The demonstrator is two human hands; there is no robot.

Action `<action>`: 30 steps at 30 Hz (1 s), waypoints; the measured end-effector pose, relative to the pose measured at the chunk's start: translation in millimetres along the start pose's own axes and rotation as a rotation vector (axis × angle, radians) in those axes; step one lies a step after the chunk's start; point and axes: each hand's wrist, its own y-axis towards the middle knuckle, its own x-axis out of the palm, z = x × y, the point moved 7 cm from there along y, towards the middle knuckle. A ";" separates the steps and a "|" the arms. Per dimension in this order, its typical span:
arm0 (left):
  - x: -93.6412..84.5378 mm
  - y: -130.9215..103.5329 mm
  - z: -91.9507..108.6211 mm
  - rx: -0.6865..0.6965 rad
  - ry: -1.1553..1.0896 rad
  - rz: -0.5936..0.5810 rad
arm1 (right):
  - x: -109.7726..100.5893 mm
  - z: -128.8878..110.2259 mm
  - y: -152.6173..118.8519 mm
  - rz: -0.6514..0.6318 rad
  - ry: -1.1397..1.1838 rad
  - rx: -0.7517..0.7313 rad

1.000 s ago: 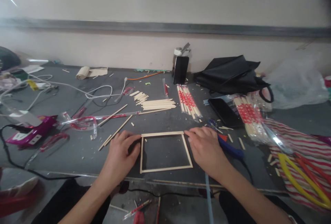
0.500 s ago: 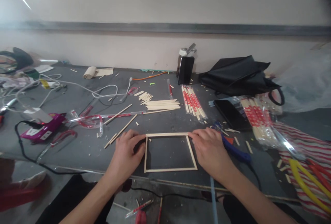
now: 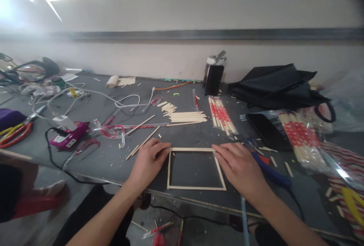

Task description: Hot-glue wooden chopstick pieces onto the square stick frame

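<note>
A rectangular frame of thin wooden sticks (image 3: 196, 188) lies near the front edge of the grey table. Its far side looks doubled, with two sticks side by side. At the far left corner, my left hand (image 3: 150, 159) is closed, thumb and fingertips on the stick ends. My right hand (image 3: 237, 160) grips the far right corner the same way, its fingers partly covering the right side. Beyond the frame lie a row of loose sticks (image 3: 187, 117) and a pile of short cut pieces (image 3: 168, 108). Two longer sticks (image 3: 146, 141) rest past my left hand.
A blue-handled tool (image 3: 271, 170) with a cable lies beside my right hand. Farther right are a phone (image 3: 267, 130) and bagged sticks (image 3: 300, 140). Another stick pack (image 3: 222, 115), an upright phone (image 3: 214, 80) and a black bag (image 3: 280, 86) stand behind. A magenta power block (image 3: 69, 136) sits left.
The camera view has turned a little left, so everything sits farther right in the picture. Both hands remain at the frame's far corners, and the frame looks unmoved on the table.
</note>
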 end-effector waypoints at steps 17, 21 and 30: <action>6.2 8.3 0.0 0.015 -0.017 -0.012 | 14.4 -16.6 19.6 -0.121 -0.008 -0.032; 6.6 8.9 1.1 0.026 0.001 -0.018 | 16.3 -17.7 21.1 -0.133 -0.028 -0.029; 5.5 7.8 -1.5 0.011 -0.016 -0.027 | 11.9 1.4 17.0 -0.135 0.012 0.049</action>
